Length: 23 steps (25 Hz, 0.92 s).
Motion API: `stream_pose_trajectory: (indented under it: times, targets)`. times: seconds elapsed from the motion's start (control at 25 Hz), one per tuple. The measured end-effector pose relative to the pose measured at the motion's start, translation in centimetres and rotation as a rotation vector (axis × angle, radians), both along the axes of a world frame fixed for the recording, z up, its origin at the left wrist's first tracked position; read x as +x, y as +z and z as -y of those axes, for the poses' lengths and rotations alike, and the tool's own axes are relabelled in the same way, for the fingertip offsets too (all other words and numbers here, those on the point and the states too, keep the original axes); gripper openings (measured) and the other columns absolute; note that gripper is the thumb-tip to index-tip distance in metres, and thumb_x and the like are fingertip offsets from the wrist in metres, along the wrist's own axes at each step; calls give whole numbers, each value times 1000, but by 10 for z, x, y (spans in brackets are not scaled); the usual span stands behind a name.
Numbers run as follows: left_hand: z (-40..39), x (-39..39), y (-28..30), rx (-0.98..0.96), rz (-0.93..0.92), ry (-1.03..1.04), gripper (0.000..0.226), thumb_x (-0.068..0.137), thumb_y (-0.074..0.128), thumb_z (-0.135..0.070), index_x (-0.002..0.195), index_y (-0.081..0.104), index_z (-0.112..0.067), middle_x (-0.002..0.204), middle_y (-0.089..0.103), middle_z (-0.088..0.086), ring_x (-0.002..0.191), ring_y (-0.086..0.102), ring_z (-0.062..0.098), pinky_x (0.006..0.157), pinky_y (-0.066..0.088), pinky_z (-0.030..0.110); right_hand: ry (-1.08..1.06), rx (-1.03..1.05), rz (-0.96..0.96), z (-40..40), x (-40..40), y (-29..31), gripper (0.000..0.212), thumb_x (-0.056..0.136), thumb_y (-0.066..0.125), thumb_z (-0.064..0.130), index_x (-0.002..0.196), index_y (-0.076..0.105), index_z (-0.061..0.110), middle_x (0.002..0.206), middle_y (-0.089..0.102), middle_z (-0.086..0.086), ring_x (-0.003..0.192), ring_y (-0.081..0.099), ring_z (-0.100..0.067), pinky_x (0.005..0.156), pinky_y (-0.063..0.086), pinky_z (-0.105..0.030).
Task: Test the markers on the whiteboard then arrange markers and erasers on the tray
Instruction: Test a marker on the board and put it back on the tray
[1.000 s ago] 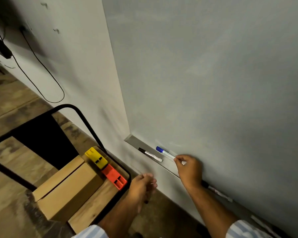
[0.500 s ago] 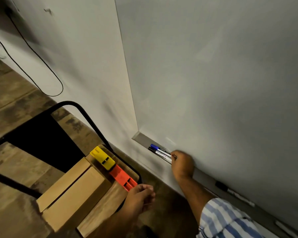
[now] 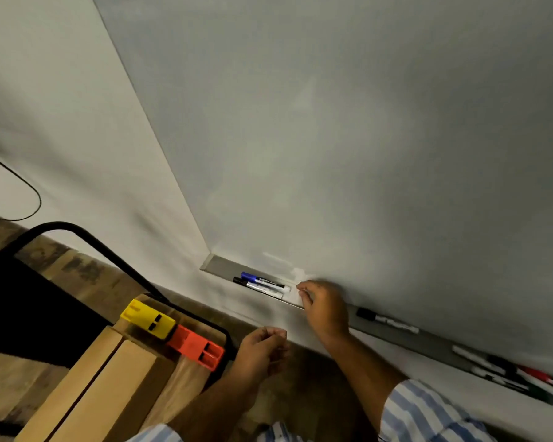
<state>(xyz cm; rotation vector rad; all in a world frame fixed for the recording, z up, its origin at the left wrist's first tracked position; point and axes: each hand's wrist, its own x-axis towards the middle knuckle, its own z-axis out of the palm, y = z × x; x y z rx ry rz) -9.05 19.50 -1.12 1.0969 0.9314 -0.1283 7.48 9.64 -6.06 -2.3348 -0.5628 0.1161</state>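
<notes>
A blue-capped marker and a black-capped marker lie side by side at the left end of the grey tray under the whiteboard. My right hand hovers just right of them with loosely curled fingers, holding nothing. My left hand hangs lower, loosely curled and empty as far as I can see. Another black marker lies further right on the tray, with several more markers at its far right end. A yellow eraser and a red eraser sit on a stool.
The stool with a black tube frame stands left of me and carries a cardboard box beside the erasers. A black cable hangs on the wall at far left. Wooden floor lies below.
My right hand brought the blue marker down next to the black one on the tray, let go, and drew back to the right. The view shifted right, showing more markers.
</notes>
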Motion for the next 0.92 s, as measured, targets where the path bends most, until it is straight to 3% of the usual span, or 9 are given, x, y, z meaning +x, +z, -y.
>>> stream_pose_trajectory:
  times: [0.12, 0.2, 0.36, 0.52, 0.68, 0.92]
  targets:
    - [28, 19, 15, 24, 38, -99, 18, 101, 67, -17, 114, 71, -6, 96, 75, 10, 89, 72, 23, 74, 57, 36, -94, 38, -23, 48, -10, 15, 13, 98, 73, 20, 109, 80, 20, 107, 81, 1, 98, 75, -22, 87, 55, -27]
    - [51, 33, 21, 43, 60, -143, 19, 101, 66, -15, 116, 70, -4, 101, 76, 13, 92, 72, 24, 80, 55, 38, -165, 48, -39, 82, -18, 24, 18, 99, 73, 24, 115, 78, 19, 114, 79, 2, 104, 73, -18, 91, 53, -23]
    - [82, 63, 19, 31, 103, -189, 16, 102, 67, -13, 116, 70, -7, 113, 74, 17, 103, 71, 26, 84, 57, 38, -275, 112, -55, 138, -31, 40, 21, 97, 75, 27, 117, 77, 21, 113, 78, 5, 100, 72, -13, 92, 60, -31]
    - [117, 82, 14, -5, 132, -267, 18, 103, 66, -15, 119, 69, -8, 118, 76, 15, 109, 72, 29, 86, 59, 39, -412, 141, -29, 191, -45, 53, 19, 95, 78, 22, 115, 77, 19, 107, 78, 5, 87, 70, -9, 81, 59, -22]
    - [155, 89, 8, -36, 131, -291, 18, 103, 65, -13, 120, 69, -8, 119, 76, 15, 108, 73, 28, 87, 60, 39, -507, 110, -73, 237, -58, 54, 23, 97, 76, 23, 119, 74, 20, 113, 76, 6, 91, 68, -7, 81, 57, -18]
    - [248, 95, 13, -24, 145, -332, 20, 102, 66, -9, 122, 68, -6, 116, 76, 13, 104, 71, 27, 88, 59, 40, -641, 64, -124, 336, -66, 55, 22, 99, 73, 26, 121, 72, 21, 114, 74, 5, 92, 67, -7, 85, 59, -24]
